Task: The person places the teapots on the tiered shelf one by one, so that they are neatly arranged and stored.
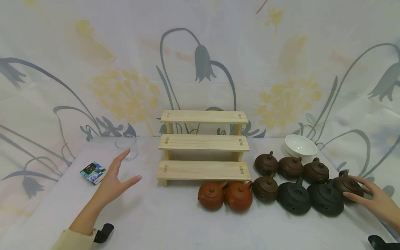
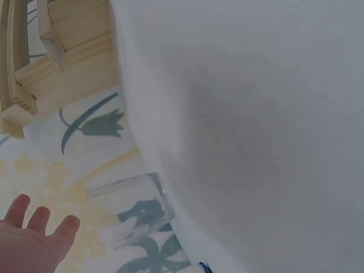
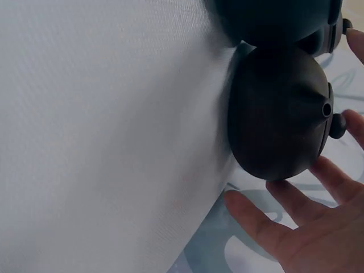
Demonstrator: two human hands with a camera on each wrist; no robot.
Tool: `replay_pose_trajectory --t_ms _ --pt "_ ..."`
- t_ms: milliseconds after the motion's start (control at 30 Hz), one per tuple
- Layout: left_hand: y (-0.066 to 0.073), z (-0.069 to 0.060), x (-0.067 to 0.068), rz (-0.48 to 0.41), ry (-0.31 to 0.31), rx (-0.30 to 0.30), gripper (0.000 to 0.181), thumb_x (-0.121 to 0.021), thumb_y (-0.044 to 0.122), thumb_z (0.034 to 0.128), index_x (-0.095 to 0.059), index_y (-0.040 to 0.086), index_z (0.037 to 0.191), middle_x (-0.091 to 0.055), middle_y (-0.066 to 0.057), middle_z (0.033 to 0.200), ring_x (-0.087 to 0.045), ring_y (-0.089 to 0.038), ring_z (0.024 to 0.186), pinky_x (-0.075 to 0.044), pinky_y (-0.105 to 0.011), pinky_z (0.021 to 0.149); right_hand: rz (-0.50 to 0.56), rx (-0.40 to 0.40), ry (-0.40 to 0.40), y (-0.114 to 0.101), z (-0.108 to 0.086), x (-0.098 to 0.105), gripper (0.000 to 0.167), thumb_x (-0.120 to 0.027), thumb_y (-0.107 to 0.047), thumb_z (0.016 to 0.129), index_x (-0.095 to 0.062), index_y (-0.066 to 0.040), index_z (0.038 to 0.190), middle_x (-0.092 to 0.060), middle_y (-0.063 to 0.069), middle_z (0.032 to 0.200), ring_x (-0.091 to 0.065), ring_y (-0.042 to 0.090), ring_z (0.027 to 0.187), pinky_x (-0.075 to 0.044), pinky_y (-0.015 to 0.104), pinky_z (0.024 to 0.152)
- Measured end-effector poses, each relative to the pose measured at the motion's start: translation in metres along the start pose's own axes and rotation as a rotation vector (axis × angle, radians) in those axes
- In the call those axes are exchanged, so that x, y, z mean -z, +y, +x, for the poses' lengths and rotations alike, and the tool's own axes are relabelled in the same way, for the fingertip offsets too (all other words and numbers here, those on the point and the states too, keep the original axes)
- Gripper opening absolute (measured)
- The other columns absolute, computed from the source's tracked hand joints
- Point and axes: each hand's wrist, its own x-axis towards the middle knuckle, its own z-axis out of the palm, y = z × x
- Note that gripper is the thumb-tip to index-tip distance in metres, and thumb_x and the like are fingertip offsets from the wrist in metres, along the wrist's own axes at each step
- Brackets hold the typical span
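Sitting at the right end of the teapot cluster (image 1: 290, 196) on the surface (image 1: 187, 225), the dark brown teapot (image 1: 346, 184) has my right hand (image 1: 375, 199) at its outer side, fingers spread around it, no closed grip showing; I judge that side roomier, since a black teapot (image 1: 325, 200) crowds the inner one. From afar I see my left hand (image 1: 112, 182) spread, empty, near the transparent vessel (image 1: 133, 150). The three-tier wooden stand (image 1: 203, 170) sits centrally, probably for reach from either side.

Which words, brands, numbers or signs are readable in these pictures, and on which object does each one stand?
No text can be read.
Small printed item: pale marks on its dark patch, too small and blurred to read.
Teapots, white bowl, wooden shelf: no lettering visible.
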Motion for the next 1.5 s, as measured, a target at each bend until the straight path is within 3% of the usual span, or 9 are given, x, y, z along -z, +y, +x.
replay_pose_trajectory --t_ms 200,300,633,867,1133,1367,1433,1467,1500 --pt "0.001 0.015 -0.015 -0.083 -0.024 0.008 0.086 -0.075 0.016 0.0797 -0.022 0.011 0.147 -0.026 -0.016 0.148 -0.024 -0.037 0.133 -0.025 -0.055 0.101 0.033 -0.041 -0.056 -0.046 -0.016 0.015 0.085 -0.056 -0.039 0.092 -0.008 0.011 0.141 0.0 0.045 0.137 -0.014 0.07 0.109 -0.024 0.073 0.077" --pt "0.003 0.021 -0.022 -0.127 -0.049 0.013 0.083 -0.074 0.016 0.0803 -0.024 0.012 0.146 -0.03 -0.016 0.147 -0.027 -0.035 0.133 -0.028 -0.052 0.101 0.037 -0.051 -0.052 -0.057 -0.018 0.017 0.084 -0.058 -0.036 0.092 -0.01 0.013 0.139 -0.004 0.046 0.136 -0.017 0.07 0.107 -0.025 0.072 0.077" --pt "0.006 0.044 -0.046 -0.291 -0.093 0.076 0.073 -0.073 0.008 0.0803 -0.032 0.007 0.141 -0.035 -0.02 0.14 -0.037 -0.039 0.127 -0.04 -0.045 0.093 0.005 -0.015 0.034 -0.043 -0.011 0.009 0.08 -0.064 -0.03 0.089 -0.017 0.014 0.136 -0.016 0.045 0.131 -0.02 0.064 0.11 -0.025 0.069 0.082" --pt "0.006 0.052 -0.058 -0.31 -0.12 0.083 0.075 -0.075 0.004 0.0772 -0.035 0.012 0.14 -0.047 -0.025 0.13 -0.048 -0.039 0.116 -0.045 -0.045 0.088 -0.011 -0.034 0.091 -0.038 -0.01 0.007 0.08 -0.068 -0.033 0.085 -0.024 0.012 0.135 -0.022 0.044 0.13 -0.029 0.061 0.103 -0.032 0.066 0.077" --pt "0.004 0.052 -0.058 -0.327 -0.166 0.112 0.084 -0.076 -0.001 0.0742 -0.029 0.016 0.142 -0.052 -0.024 0.123 -0.045 -0.037 0.12 -0.045 -0.044 0.088 -0.031 -0.085 0.129 -0.039 -0.011 0.011 0.081 -0.07 -0.037 0.083 -0.03 0.012 0.134 -0.027 0.045 0.125 -0.041 0.056 0.092 -0.043 0.05 0.063" --pt "0.004 0.052 -0.056 -0.3 -0.206 0.142 0.085 -0.073 -0.001 0.0776 -0.023 0.018 0.144 -0.052 -0.025 0.124 -0.046 -0.043 0.114 -0.043 -0.049 0.088 -0.012 -0.127 0.15 -0.051 -0.011 0.026 0.085 -0.07 -0.042 0.081 -0.03 0.008 0.137 -0.026 0.043 0.129 -0.043 0.054 0.093 -0.046 0.042 0.057" --pt "0.006 0.053 -0.057 -0.284 -0.215 0.146 0.085 -0.072 -0.001 0.0785 -0.021 0.018 0.144 -0.052 -0.026 0.123 -0.048 -0.044 0.111 -0.045 -0.049 0.085 -0.004 -0.143 0.156 -0.046 -0.007 0.028 0.085 -0.069 -0.045 0.081 -0.031 -0.001 0.142 -0.023 0.04 0.133 -0.04 0.053 0.095 -0.046 0.04 0.056" --pt "0.007 0.054 -0.057 -0.277 -0.218 0.149 0.085 -0.072 -0.001 0.0787 -0.021 0.018 0.144 -0.053 -0.025 0.124 -0.049 -0.043 0.109 -0.045 -0.048 0.084 0.002 -0.14 0.167 -0.043 -0.005 0.028 0.081 -0.069 -0.046 0.08 -0.032 -0.014 0.145 -0.021 0.038 0.137 -0.039 0.053 0.096 -0.046 0.039 0.054" --pt "0.007 0.055 -0.058 -0.273 -0.22 0.147 0.084 -0.072 -0.001 0.0788 -0.021 0.018 0.143 -0.053 -0.025 0.123 -0.05 -0.043 0.108 -0.046 -0.046 0.082 0.018 -0.14 0.169 -0.039 -0.004 0.03 0.082 -0.069 -0.047 0.08 -0.03 -0.017 0.146 -0.018 0.037 0.14 -0.036 0.054 0.098 -0.045 0.041 0.055"
